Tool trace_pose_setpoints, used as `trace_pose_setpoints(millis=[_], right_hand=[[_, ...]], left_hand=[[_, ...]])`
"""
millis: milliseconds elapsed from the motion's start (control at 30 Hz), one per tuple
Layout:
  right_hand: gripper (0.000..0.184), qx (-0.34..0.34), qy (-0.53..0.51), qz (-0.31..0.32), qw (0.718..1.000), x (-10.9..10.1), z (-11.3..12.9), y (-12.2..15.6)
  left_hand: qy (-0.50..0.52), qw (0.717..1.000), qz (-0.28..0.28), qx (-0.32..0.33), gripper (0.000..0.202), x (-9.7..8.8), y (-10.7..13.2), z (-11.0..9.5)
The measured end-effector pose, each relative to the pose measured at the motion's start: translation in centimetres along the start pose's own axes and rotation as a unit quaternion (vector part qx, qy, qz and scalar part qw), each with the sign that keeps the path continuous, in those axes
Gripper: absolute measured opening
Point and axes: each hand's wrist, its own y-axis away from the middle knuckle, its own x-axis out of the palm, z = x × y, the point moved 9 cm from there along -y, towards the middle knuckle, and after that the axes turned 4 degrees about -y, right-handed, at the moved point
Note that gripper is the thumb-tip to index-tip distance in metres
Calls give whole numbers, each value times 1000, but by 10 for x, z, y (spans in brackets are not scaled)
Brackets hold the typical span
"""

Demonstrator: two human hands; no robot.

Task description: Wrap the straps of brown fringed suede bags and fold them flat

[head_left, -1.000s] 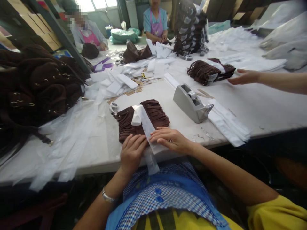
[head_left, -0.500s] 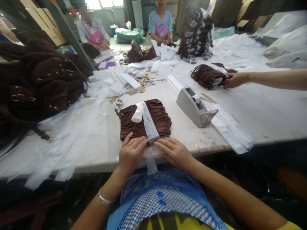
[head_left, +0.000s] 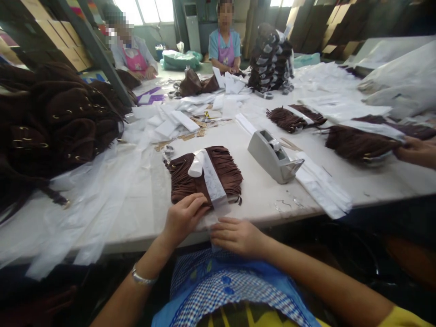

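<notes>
A dark brown fringed bag point(head_left: 225, 170) lies flat in front of me at the table's front. Around its middle runs a whitish plastic strip point(head_left: 214, 184), whose clear end hangs over the table edge. A white wrapped bundle point(head_left: 196, 164) rests on top of the bag, beside the strip. My left hand point(head_left: 187, 213) presses at the bag's front edge, its fingers bent and closed there. Just off that edge, my right hand point(head_left: 235, 236) is closed over the hanging end of the strip; its fingertips are partly hidden.
Right of the bag stands a grey tape dispenser point(head_left: 272, 156) near loose white strips point(head_left: 323, 186). A co-worker's hand point(head_left: 418, 152) holds another fringed bag point(head_left: 361, 143). Brown bags point(head_left: 61, 109) are heaped at left. White packets point(head_left: 173, 120) lie behind; two people sit across the table.
My right hand has drawn back toward me from the bag's edge, over the strip. My left hand stays at that edge. At right, a co-worker's hand has shifted rightward, holding a fringed bag.
</notes>
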Motion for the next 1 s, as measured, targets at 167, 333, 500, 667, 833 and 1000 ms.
trace_pose_setpoints(millis=[167, 333, 500, 667, 833, 1000], right_hand=[[17, 6, -37, -65, 997, -3, 12, 12], [28, 21, -137, -56, 989, 2, 30, 40], [37, 87, -230, -18, 969, -33, 21, 41], [46, 216, -25, -185, 958, -99, -56, 20], [80, 192, 105, -47, 975, -70, -131, -29], [78, 122, 140, 83, 979, -52, -160, -59]], left_hand=[[-3, 1000, 5, -11, 21, 3, 3, 4], [-33, 999, -7, -7, 40, 4, 4, 3], [-30, 999, -8, -7, 38, 5, 4, 2], [23, 999, -1, -25, 32, 4, 4, 8], [172, 958, -44, -226, 23, -7, -1, 41], [227, 896, -49, -379, 76, -3, -9, 67]])
